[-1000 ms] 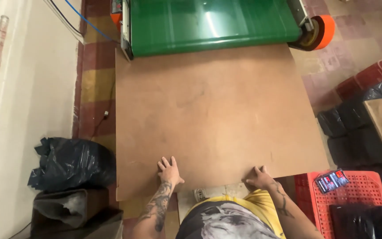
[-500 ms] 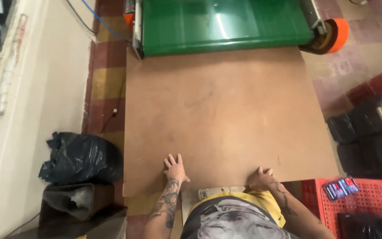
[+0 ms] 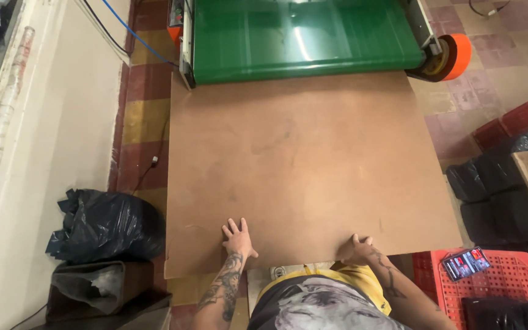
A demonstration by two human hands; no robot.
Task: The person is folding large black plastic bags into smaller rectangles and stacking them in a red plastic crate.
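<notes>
Across the middle of the view lies a big brown board [image 3: 307, 165], flat, its far edge meeting the green belt [image 3: 304, 36] of a conveyor with an orange roller end [image 3: 453, 56] at the right. Nothing rests on the board apart from the hands. Left of it, on the tiled floor, sit a black bag [image 3: 102, 225] and a grey bin [image 3: 90, 287] just in front of it; a cable runs along the wall. To the right stand black sacks [image 3: 499, 183], and nearer, a red crate [image 3: 496, 284] with a phone [image 3: 465, 263] lying on top, its screen lit.

Whatever holds the board up is hidden beneath it. The person's torso covers the near edge between the arms, and a pale object there is too masked to name. The crate's lower part is cut off by the frame.

The left hand [image 3: 238, 239] lies palm down on the board near its near edge, fingers spread, gripping nothing. The right hand [image 3: 355, 247] curls over that same edge, fingers bent round it, wrist angled outward.
</notes>
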